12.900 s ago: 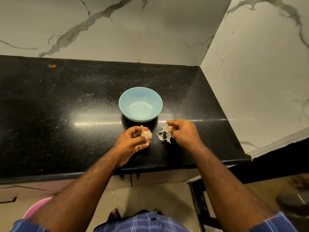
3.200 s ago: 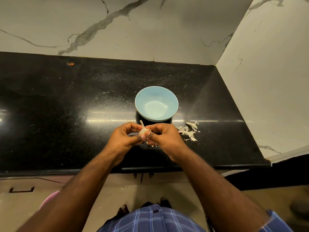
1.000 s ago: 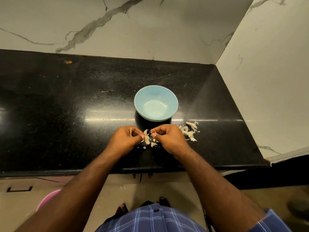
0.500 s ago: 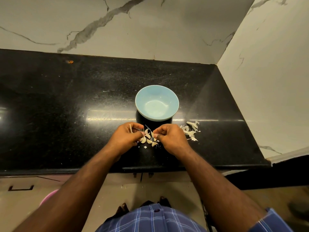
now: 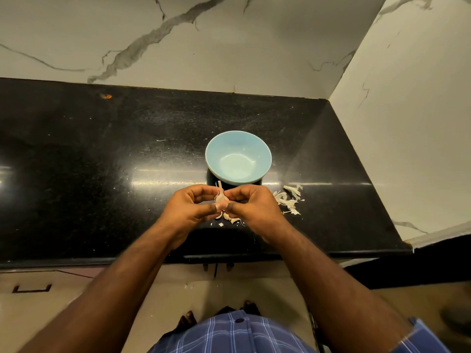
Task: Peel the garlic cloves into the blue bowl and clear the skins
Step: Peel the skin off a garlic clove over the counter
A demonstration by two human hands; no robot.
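A pale blue bowl stands on the black counter and holds nothing that I can see. Just in front of it, my left hand and my right hand meet, and both pinch a piece of garlic with a thin stem pointing up. Loose cloves and bits of skin lie on the counter under my hands. A small heap of white garlic skins lies to the right of my right hand.
Marble walls close the counter at the back and on the right. The counter's front edge runs just below my wrists. A small orange speck lies far back on the left.
My hands have lifted off the counter and come together around the garlic piece. Half a second ago they were low, touching the loose cloves on the counter.
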